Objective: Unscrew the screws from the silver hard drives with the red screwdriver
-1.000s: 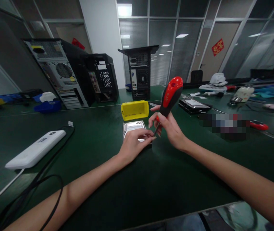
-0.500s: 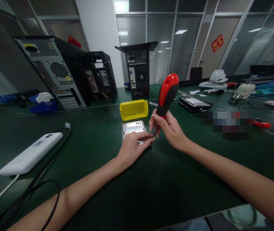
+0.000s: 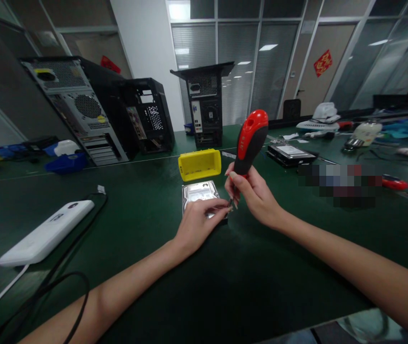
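both forearms are reaching forward over the green surface [image 3: 146, 205], meeting near its middle. the left hand [image 3: 198, 220] is lying palm down on the near end of a silver hard drive [image 3: 199, 192], its grip narrow, thumb and forefinger pinched together at the drive's near right corner (whatever sits between the fingertips is too small to tell). the right hand [image 3: 252, 193] is standing upright just beside it, wrist bent, its grip closed around the lower part of a red and black screwdriver [image 3: 249, 139], whose handle is pointing up and leaning slightly right while the thin shaft is running down to the same corner of the drive.

just behind the drive a yellow tray [image 3: 199, 164] is sitting. one more hard drive [image 3: 289, 154] is lying farther right, making two in all. three computer cases [image 3: 82, 107] are standing along the far side. a white device [image 3: 44, 233] with a black cable is lying well to the left, and a second red tool [image 3: 394, 182] is resting far right.
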Tool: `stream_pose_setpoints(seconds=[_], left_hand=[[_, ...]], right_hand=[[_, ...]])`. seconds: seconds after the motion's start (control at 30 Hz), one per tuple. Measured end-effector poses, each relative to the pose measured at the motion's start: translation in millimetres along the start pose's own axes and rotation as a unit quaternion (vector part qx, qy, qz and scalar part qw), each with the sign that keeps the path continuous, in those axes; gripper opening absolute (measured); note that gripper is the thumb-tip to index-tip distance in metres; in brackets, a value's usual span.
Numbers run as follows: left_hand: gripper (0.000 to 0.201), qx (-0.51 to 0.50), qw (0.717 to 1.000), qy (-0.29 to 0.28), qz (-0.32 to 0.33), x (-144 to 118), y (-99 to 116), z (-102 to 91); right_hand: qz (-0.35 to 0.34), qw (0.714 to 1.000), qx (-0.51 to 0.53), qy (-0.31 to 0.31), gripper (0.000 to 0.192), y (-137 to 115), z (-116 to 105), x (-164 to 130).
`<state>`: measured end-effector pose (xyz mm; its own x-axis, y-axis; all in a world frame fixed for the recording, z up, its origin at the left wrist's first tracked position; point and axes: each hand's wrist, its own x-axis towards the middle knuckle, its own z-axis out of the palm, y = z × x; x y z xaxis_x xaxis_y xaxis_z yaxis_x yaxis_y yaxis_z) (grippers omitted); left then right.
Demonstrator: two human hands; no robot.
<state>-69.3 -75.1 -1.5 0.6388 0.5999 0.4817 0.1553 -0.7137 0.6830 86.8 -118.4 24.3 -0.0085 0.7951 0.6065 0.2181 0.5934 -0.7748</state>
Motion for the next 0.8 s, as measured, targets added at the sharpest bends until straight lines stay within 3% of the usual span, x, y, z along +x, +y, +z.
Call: stream_pose_setpoints(seconds=[0.8], left_hand=[[0.012, 0.009, 1.0, 0.01, 0.001, 0.2, 0.5, 1.4]], right_hand=[[-0.001, 1.0, -0.005, 0.003, 0.024, 1.9, -0.2, -0.8]])
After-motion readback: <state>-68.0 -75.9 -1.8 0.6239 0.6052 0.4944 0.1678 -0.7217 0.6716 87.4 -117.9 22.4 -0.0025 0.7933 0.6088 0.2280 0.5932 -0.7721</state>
